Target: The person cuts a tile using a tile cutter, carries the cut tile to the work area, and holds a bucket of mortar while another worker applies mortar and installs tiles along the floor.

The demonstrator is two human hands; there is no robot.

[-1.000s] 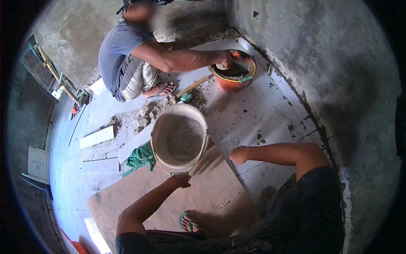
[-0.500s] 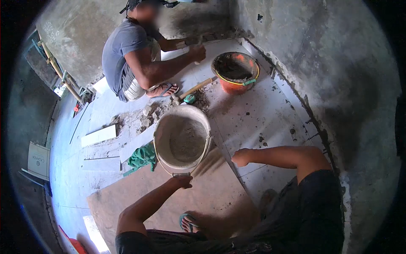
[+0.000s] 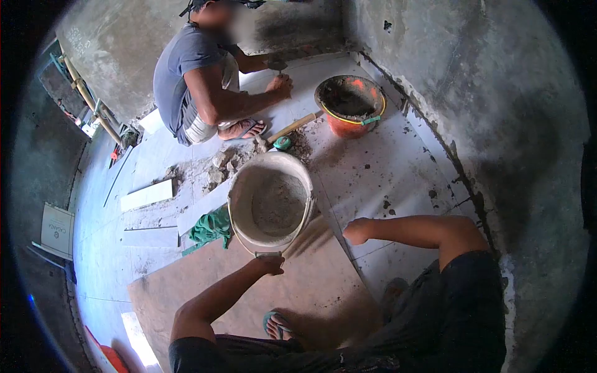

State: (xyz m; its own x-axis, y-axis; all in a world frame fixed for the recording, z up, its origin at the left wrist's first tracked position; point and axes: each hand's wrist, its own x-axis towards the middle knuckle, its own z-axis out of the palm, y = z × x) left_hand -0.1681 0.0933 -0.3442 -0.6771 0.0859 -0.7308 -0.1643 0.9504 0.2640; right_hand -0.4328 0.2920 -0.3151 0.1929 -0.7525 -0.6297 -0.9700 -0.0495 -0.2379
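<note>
My left hand (image 3: 270,265) is closed round the grip of the wire handle of a pale bucket (image 3: 239,214). Grey powdery material (image 3: 278,202) lies inside that bucket. My right hand (image 3: 356,231) is closed above the tiled floor, to the right of the bucket; whether it holds anything is hidden. A green cloth (image 3: 211,229) lies against the bucket's left side. Just beyond the bucket are a green round object (image 3: 282,143) and a hammer with a wooden handle (image 3: 297,126).
A person (image 3: 199,81) squats at the back left with a trowel (image 3: 277,64). An orange bucket (image 3: 348,127) with dark mortar stands near the right wall (image 3: 497,112). Rubble (image 3: 221,165), cut tiles (image 3: 147,196) and a brown board (image 3: 186,280) lie on the floor.
The other person's hand has left the orange bucket and moved left, towards the wall base, where a trowel now shows. My hands have barely moved; the view has shifted slightly.
</note>
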